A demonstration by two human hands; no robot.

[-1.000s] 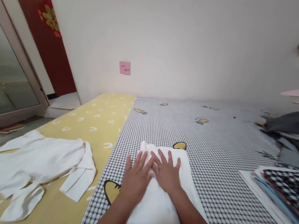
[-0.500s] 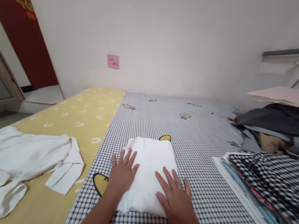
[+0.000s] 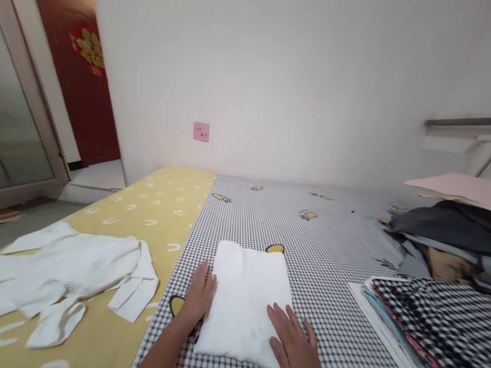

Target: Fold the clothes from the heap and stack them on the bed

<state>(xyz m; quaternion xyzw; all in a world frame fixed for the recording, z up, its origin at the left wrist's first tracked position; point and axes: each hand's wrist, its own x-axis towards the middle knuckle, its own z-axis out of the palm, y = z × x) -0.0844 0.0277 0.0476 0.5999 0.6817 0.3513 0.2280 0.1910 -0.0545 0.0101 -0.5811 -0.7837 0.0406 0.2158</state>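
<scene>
While I'm flanking the folded white cloth (image 3: 245,305) along its long sides, my left hand (image 3: 199,295) and right hand (image 3: 298,359) are lying open, gripping nothing.

Pink sticky note (image 3: 201,131), tiny writing unreadable

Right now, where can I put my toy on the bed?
Bare checked sheet lies beyond the folded cloth, left of the dark clothes. It's crowded by the stacked fabrics and around the left hand and right hand.
</scene>
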